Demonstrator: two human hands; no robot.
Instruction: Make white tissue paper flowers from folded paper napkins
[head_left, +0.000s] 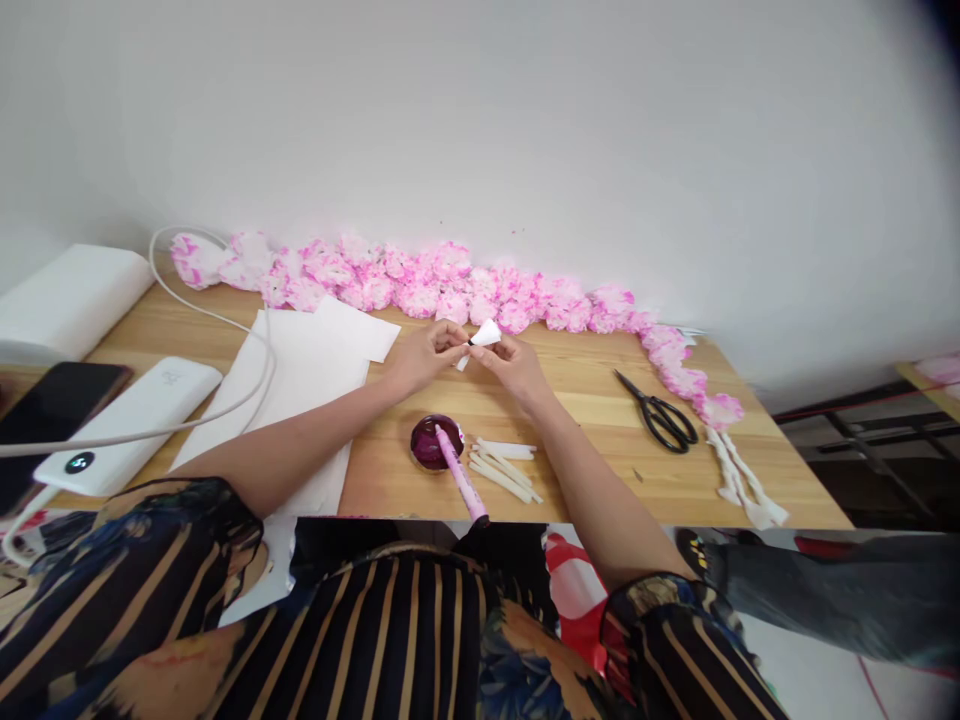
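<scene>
Above the middle of the table, my two hands meet at a small piece of white paper [487, 333], gathered and fanned out at its top, with a dark band at its narrow part. My left hand [431, 352] pinches it from the left near that band. From the right, my right hand [516, 365] has its fingers closed on the same paper. Closer to me stands a small bowl of dark purple liquid [424, 445], and a pink marker-like brush pen [459, 470] leans in it. Several thin cream sticks [506, 470] lie beside the bowl.
Pink and white paper flowers [420, 280] run along the wall. Black scissors [660, 412] and white twisted strands [739, 480] lie at right. White paper sheets [300, 400], a power bank [135, 420], a phone [60, 400], a cable [202, 312] and a white box [71, 300] occupy the left.
</scene>
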